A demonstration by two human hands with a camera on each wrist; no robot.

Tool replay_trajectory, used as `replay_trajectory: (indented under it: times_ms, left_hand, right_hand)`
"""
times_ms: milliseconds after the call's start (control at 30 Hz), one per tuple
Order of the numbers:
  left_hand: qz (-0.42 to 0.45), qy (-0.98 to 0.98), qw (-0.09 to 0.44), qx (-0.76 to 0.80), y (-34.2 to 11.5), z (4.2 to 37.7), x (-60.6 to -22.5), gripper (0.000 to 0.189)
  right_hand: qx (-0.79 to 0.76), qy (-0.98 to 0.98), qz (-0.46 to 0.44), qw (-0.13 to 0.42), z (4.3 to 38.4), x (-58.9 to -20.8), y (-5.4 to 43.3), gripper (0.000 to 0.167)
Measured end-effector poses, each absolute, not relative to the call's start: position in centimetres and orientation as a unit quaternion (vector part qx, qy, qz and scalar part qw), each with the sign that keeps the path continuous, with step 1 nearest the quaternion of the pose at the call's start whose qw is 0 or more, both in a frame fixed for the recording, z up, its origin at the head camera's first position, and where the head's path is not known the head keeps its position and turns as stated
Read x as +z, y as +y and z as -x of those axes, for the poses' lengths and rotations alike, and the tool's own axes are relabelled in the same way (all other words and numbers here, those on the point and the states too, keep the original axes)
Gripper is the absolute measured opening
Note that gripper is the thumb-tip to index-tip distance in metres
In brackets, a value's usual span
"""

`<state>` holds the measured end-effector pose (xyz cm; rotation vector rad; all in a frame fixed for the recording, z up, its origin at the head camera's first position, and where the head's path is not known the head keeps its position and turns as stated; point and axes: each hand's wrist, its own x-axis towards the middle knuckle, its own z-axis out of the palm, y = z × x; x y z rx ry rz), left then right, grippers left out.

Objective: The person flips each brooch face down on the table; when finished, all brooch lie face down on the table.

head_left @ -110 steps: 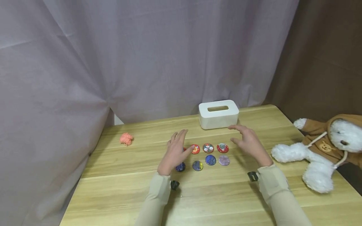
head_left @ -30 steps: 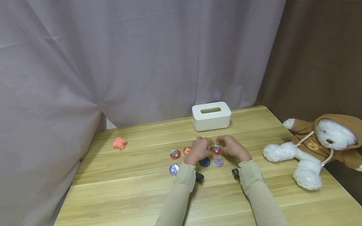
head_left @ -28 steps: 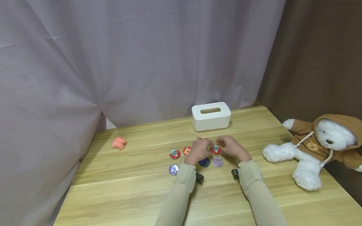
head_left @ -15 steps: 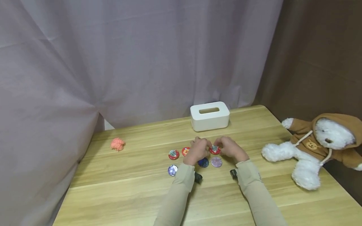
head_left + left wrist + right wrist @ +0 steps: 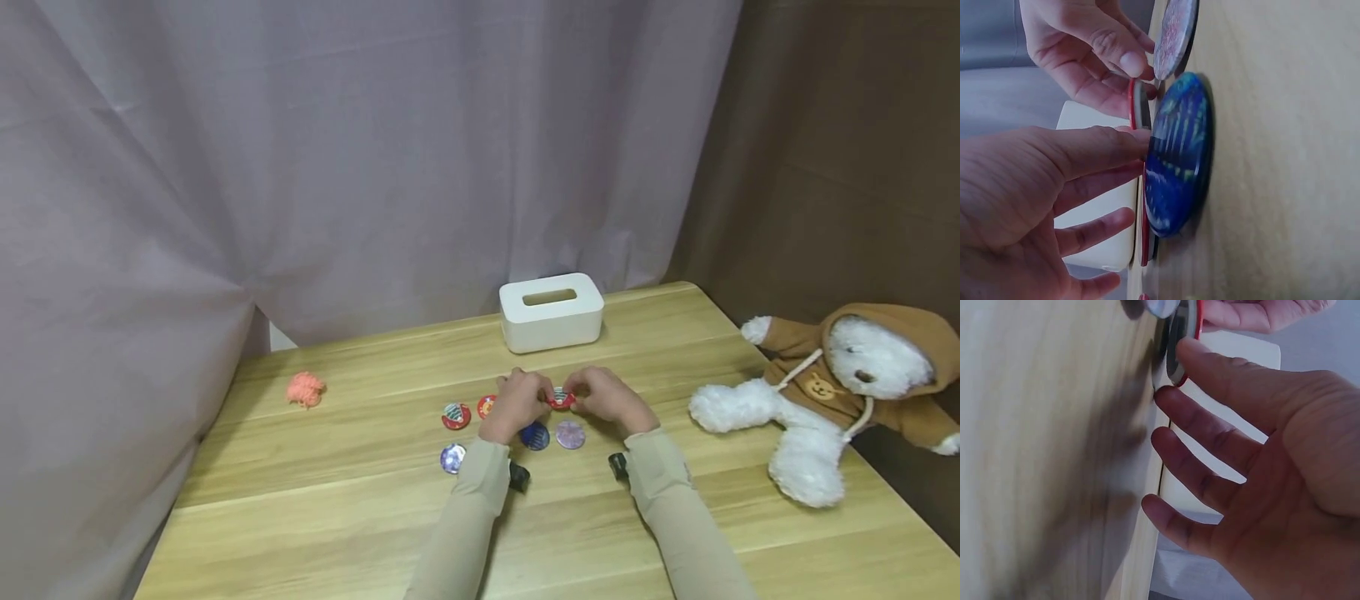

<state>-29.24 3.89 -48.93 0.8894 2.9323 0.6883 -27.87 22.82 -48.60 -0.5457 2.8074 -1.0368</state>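
The wooden table (image 5: pixel 337 533) reaches beyond a white box (image 5: pixel 551 327) along its far edge; a strip of wood separates box and hands. Angled inward, left hand (image 5: pixel 516 404) and right hand (image 5: pixel 611 400) pinch opposite sides of the red badge (image 5: pixel 561 399).

This looks like a small curtained-off corner of a room, perhaps in a home, though the cloth hides its walls. The landmark is a white, rounded rectangular tissue box (image 5: pixel 551 333) on a pale, wood-grained desk (image 5: pixel 360 517). Behind the box hangs a grey-mauve fabric curtain (image 5: pixel 375 167); to its right, a dark brown cloth (image 5: pixel 840 167). Homely items surround it: a coral-pink yarn bundle (image 5: pixel 306 389) left, shiny round printed badges (image 5: pixel 456 416) in front, and a white plush toy in a brown hoodie (image 5: pixel 840 396) right.
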Motion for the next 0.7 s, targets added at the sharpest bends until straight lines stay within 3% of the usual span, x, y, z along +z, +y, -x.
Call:
replay_trajectory:
  times_ms: [700]
  left_hand:
    - [-0.287, 0.926, -0.031, 0.244, 3.52, 29.62, -48.45, 0.007]
  right_hand:
    - [-0.322, 0.931, 0.173, 0.006, 27.64, -47.71, 23.56, 0.008]
